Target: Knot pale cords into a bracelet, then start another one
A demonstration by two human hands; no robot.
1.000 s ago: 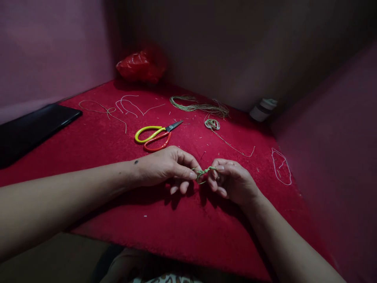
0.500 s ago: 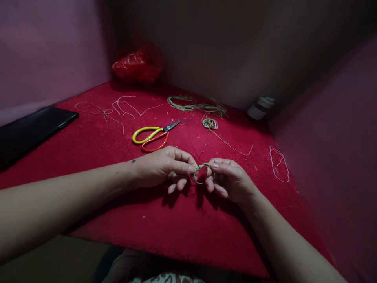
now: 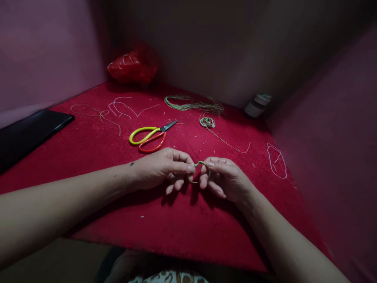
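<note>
A small green braided cord (image 3: 200,162) is stretched between my two hands above the red tabletop. My left hand (image 3: 173,169) pinches one part of it between thumb and index finger, its other fingers loosely curled. Opposite, my right hand (image 3: 222,175) grips the cord's other side between thumb and fingertips. A thin free end curves below the left fingertips, while the stretches inside both pinches are hidden. Just beyond my left hand lie scissors (image 3: 153,135) with one yellow and one red handle.
On the red tabletop (image 3: 141,236) lie a green cord bundle (image 3: 191,105), a coiled braid (image 3: 207,122), loose threads (image 3: 118,105) and a pale thread loop (image 3: 277,161). A dark flat object (image 3: 35,133) is at left, with a red plastic bag (image 3: 132,68) and a white container (image 3: 257,107) behind.
The cord's round loop has narrowed between my hands, with less of it showing now. Both hands keep their pinch. The whole view has shifted slightly.
</note>
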